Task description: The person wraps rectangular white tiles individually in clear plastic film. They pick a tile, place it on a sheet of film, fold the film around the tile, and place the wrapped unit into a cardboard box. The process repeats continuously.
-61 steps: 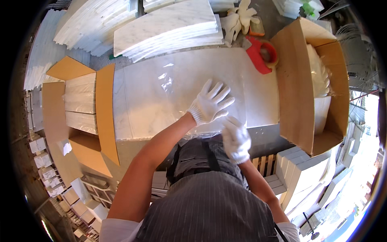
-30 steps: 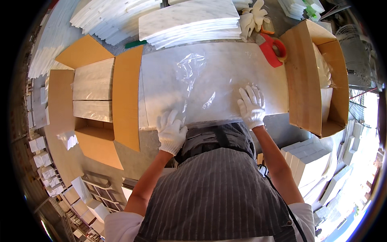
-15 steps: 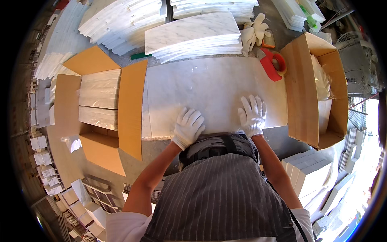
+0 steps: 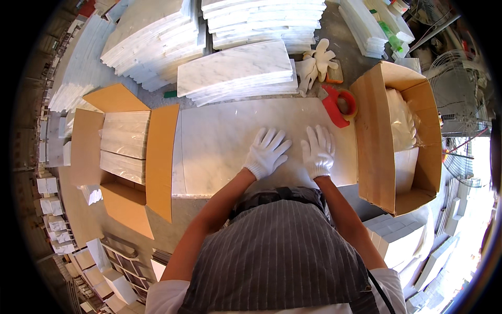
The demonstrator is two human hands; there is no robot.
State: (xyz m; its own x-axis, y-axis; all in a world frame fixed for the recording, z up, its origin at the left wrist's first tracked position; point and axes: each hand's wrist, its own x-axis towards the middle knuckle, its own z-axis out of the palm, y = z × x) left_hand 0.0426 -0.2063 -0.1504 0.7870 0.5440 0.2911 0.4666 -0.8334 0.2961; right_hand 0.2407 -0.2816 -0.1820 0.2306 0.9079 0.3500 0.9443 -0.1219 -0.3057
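Note:
Both my hands wear white knit gloves and rest on a pale marble-patterned work surface (image 4: 219, 136). My left hand (image 4: 266, 153) lies flat near the middle with its fingers spread, holding nothing. Close by on its right, my right hand (image 4: 318, 152) is also flat, fingers stretched forward and slightly apart. A red tape dispenser (image 4: 337, 107) with a roll of tape lies beyond my right hand. Behind the surface sits a short stack of marble tiles (image 4: 235, 65).
At the left stands an open cardboard box (image 4: 162, 157) with wrapped tile bundles (image 4: 124, 133). Another open box (image 4: 374, 152) at the right holds plastic-wrapped pieces. Spare gloves (image 4: 316, 65) lie beyond the dispenser. Taller tile stacks (image 4: 261, 21) rise at the back.
My left hand has moved rightward and forward over the surface, closer to my right hand. The right hand stays about where it was. The whole view has shifted slightly.

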